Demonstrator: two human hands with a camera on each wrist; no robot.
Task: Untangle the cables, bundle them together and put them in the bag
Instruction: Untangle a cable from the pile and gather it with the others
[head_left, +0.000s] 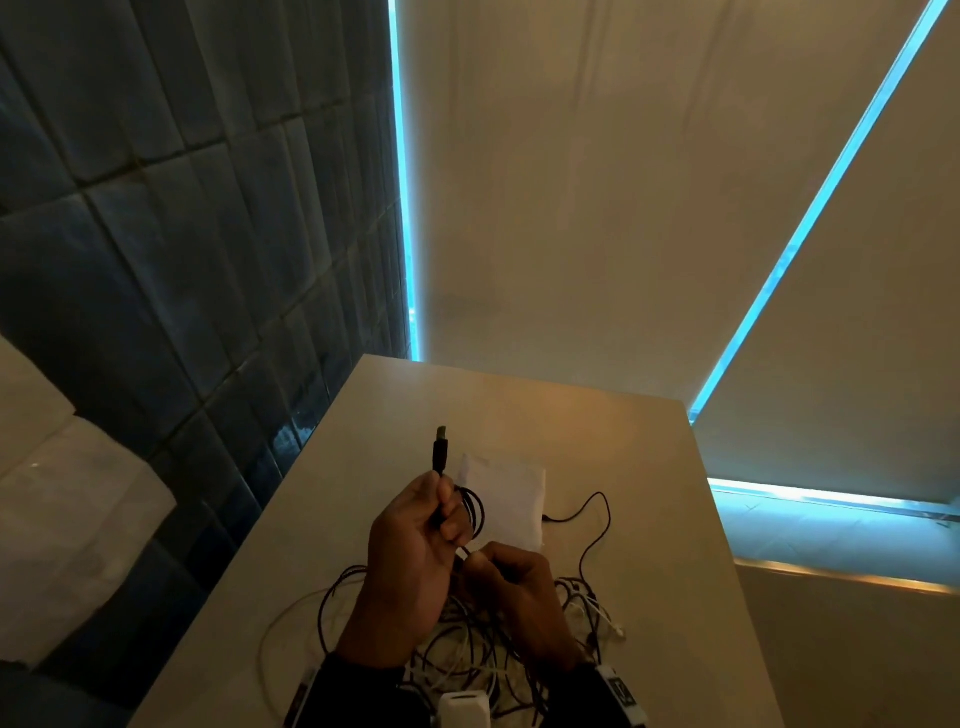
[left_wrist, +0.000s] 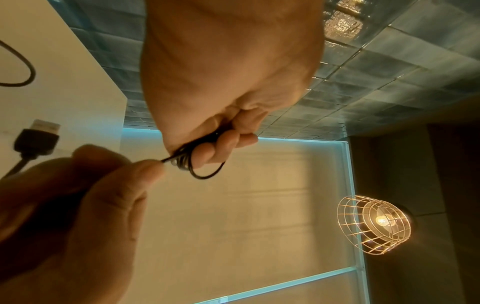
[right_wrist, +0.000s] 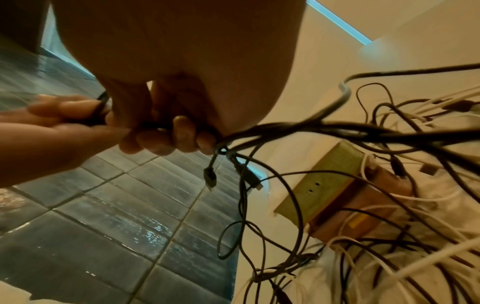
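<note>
Coiling one black cable (head_left: 470, 512) free of the heap. Left hand (head_left: 410, 540) raised above the tabletop (head_left: 649, 493), fingers curled around several small loops, USB plug (head_left: 440, 447) left sticking up past the thumb, probably so that the finished coil keeps a free end for tying off. Right hand (head_left: 511, 574) just below, thumb and forefinger pinched on the running strand, apparently feeding it toward the coil under slight tension; lower fingers closed over more strands, as the right wrist view shows. Remaining black and white cables (head_left: 467, 644) lying in a tangle on the tabletop beneath both wrists, strands trailing up into the right hand, hence the lifted grip to let knots fall clear. White bag (head_left: 511, 491) flat on the tabletop just beyond the hands, within reach for later. Bundling barely begun, by the look of the heap.
</note>
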